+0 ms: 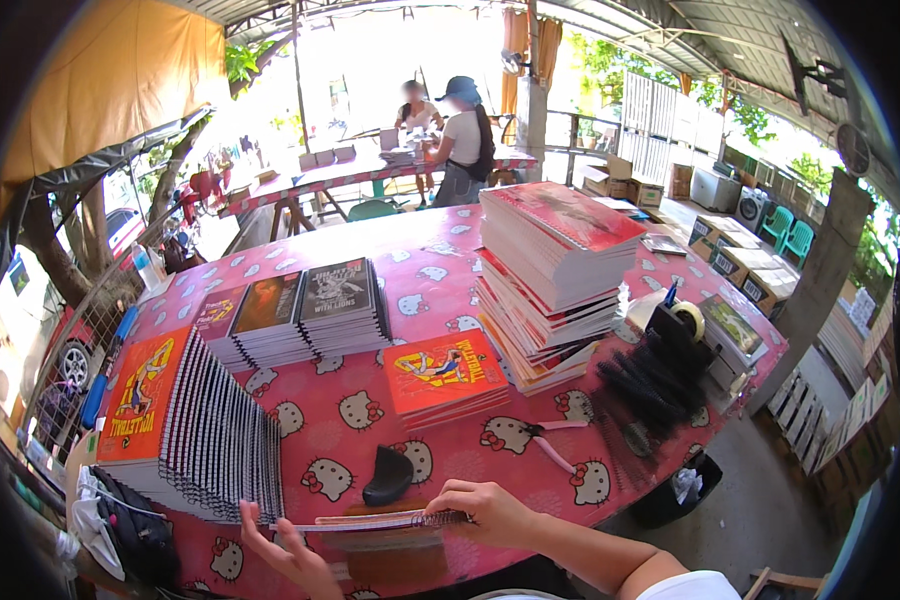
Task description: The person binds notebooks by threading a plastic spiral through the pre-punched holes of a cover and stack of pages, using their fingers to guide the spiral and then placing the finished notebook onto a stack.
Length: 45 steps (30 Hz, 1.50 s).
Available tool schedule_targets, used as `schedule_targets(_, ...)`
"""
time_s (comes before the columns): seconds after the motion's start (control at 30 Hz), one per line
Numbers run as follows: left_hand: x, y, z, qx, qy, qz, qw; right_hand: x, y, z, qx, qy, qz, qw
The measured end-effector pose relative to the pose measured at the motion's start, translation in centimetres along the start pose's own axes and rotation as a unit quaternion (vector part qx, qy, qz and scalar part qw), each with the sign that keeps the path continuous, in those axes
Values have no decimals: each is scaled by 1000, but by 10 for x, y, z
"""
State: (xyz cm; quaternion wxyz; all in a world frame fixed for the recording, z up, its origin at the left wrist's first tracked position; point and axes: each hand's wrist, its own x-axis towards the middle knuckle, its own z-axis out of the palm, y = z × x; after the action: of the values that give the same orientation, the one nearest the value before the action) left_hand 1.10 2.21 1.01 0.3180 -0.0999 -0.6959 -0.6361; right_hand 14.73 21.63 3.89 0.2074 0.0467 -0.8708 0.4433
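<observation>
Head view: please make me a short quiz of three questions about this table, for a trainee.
1. True or false: the right hand rests on the wire spine of a thin notebook.
2. What lies just behind that notebook? A) black curved piece B) green cup
3. Fill in: the pink-handled pliers lie on the ____ tablecloth.

Key: 1 true; 2 A; 3 pink. The left hand touches the notebook's near edge.

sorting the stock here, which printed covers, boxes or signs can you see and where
Orange notebook stack: table's left, cartoon figure cover.
Small orange stack: table centre, same cover.
Dark-cover stacks: behind, three side by side.
Tall stack: right, red-topped.
Cardboard boxes: floor, far right.
</observation>
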Motion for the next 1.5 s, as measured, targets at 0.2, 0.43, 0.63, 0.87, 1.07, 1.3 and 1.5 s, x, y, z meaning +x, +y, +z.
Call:
schedule_targets(0.2, -24, 56, 10, 153, -271, 309, 899, 2, 3, 0, -1, -5, -17, 1000)
schedule_targets(0.43, -26, 33, 21, 85, -372, 256, 888, -17, 15, -30, 192, -37, 134, 972)
schedule_targets(0.63, -33, 38, 16, 138, -332, 285, 888, -13, 0, -39, 153, -57, 150, 975)
schedule_targets(0.87, -43, 47, 21, 163, -335, 269, 888, -3, -4, -31, 53, -19, 107, 993)
schedule_targets(1.07, -55, 51, 29, 214, -362, 220, 880, -3, 0, -29, 48, -46, 68, 995)
schedule_targets(1.3, -66, 37, 36, 206, -308, 265, 890, 2, 4, -20, 61, -68, 40, 995)
schedule_targets(1.5, -62, 42, 34, 215, -337, 270, 876, 7, -5, -31, 48, -154, 73, 984)
